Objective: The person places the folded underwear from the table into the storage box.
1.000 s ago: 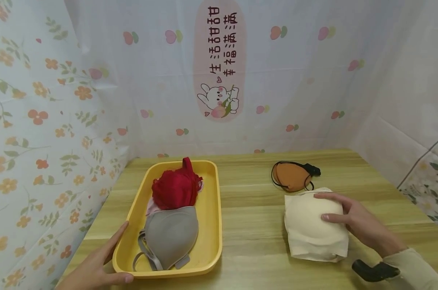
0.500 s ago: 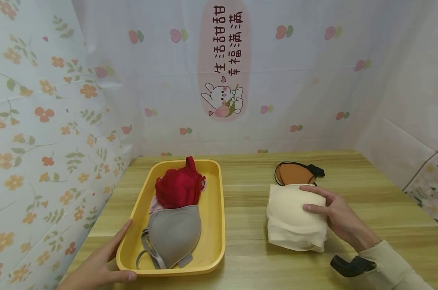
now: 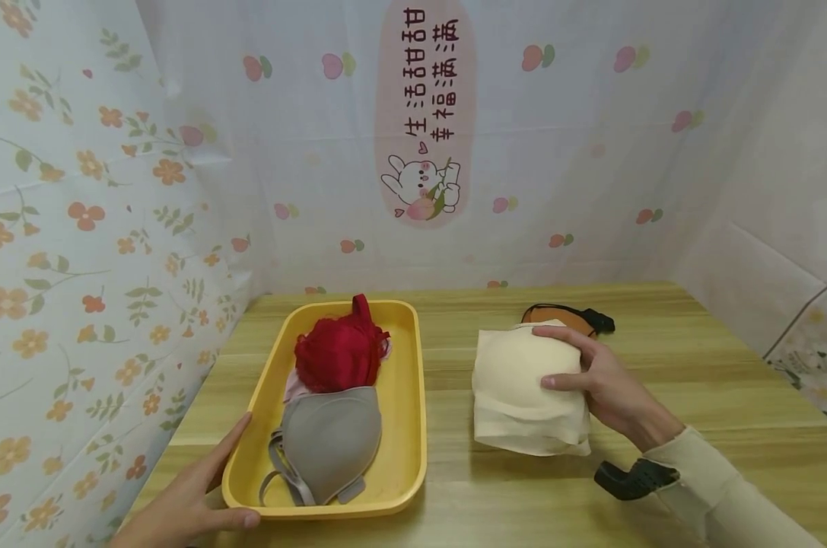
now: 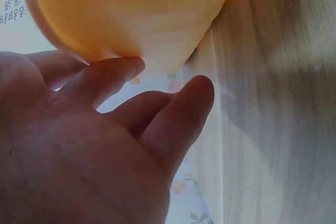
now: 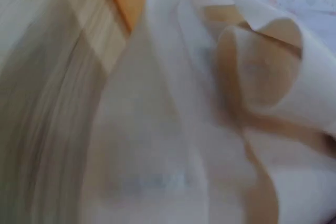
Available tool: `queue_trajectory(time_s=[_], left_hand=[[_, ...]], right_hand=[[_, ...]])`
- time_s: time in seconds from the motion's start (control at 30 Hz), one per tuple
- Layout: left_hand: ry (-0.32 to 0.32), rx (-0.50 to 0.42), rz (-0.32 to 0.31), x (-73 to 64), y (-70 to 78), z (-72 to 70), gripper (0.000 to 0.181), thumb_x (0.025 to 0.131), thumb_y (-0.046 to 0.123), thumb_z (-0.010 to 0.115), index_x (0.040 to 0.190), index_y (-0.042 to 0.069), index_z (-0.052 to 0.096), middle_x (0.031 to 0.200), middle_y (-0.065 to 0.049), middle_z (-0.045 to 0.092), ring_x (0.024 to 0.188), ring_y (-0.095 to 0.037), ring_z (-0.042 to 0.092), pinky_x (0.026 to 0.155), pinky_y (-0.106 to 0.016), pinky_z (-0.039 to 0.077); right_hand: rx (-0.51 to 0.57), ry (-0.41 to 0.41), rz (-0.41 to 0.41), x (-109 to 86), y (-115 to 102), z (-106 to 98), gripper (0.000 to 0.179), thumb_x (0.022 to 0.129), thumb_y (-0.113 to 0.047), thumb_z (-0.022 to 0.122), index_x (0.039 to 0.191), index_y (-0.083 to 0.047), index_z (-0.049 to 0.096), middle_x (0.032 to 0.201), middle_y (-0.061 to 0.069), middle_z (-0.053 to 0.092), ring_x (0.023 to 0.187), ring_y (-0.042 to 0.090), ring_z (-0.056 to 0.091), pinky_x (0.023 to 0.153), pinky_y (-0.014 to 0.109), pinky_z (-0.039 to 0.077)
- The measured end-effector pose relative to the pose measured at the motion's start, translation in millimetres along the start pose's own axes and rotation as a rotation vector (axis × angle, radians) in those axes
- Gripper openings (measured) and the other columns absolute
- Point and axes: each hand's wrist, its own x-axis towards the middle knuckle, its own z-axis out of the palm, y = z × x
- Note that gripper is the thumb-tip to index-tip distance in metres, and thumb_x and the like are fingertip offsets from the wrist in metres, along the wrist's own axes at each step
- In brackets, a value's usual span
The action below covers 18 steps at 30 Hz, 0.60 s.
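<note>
Cream bra is shifting left, nearer the yellow tray, still outside it; the right hand is pinching its right side, apparently keeping folds together, while the left hand, loosely spread, is seemingly steadying the tray's corner.

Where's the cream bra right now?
In the head view, the cream bra is right of the yellow tray, held by the right hand. The orange item peeks out behind it.
</note>
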Motion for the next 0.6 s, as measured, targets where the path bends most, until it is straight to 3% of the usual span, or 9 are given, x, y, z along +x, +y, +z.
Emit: queue_trajectory(time_s=[0.2,0.6], left_hand=[[0.001,0.022,-0.029,0.7,1.1,0.0,0.109,0.088,0.019,0.079,0.163,0.014,0.0,0.161,-0.036,0.021,0.125,0.021,0.035,0.089,-0.012,0.049],[0.006,0.009,-0.033,-1.3,2.6,0.0,0.109,0.088,0.018,0.078,0.163,0.016,0.0,0.16,-0.037,0.021,0.125,0.022,0.032,0.09,-0.012,0.049]], right_hand=[[0.071,-0.044,-0.02,14.6,-7.3,19.2,0.073,0.091,0.007,0.065,0.153,-0.016,0.036,0.151,0.002,0.028,0.124,0.02,0.049,0.091,0.037,0.059],[0.147,-0.092,-0.048,46.8,-18.0,61.6,0.07,0.089,0.007,0.067,0.151,-0.014,0.041,0.153,0.005,0.03,0.125,0.021,0.052,0.091,0.04,0.059]])
